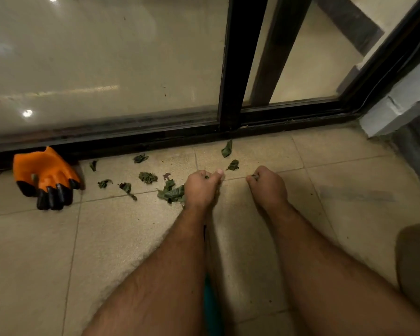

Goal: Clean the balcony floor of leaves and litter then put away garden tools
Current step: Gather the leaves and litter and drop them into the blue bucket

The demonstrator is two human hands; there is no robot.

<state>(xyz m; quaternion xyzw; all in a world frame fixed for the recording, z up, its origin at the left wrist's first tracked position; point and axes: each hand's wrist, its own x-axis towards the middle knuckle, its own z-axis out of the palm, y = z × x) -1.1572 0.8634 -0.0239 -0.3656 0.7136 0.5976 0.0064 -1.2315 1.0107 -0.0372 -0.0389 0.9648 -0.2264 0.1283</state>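
Head view | left hand [200, 187] curled, pinching leaf bits | right hand [264, 184] curled, pinching a leaf scrap | leaves [171, 193] scattered on floor [121, 238] at 10 o'clock from the hands | orange glove [44, 177] at 9 o'clock, long axis and black fingertips pointing toward 6.

We see two bare forearms, both hairy and with no sleeve showing anywhere along them. The left hand [200, 187] and the right hand [267, 184] wear no glove, ring, watch or band that we can make out. At the right edge of the view we see a rounded patch of drab khaki cloth [415, 263], seemingly clothing, though we cannot tell which garment it is.
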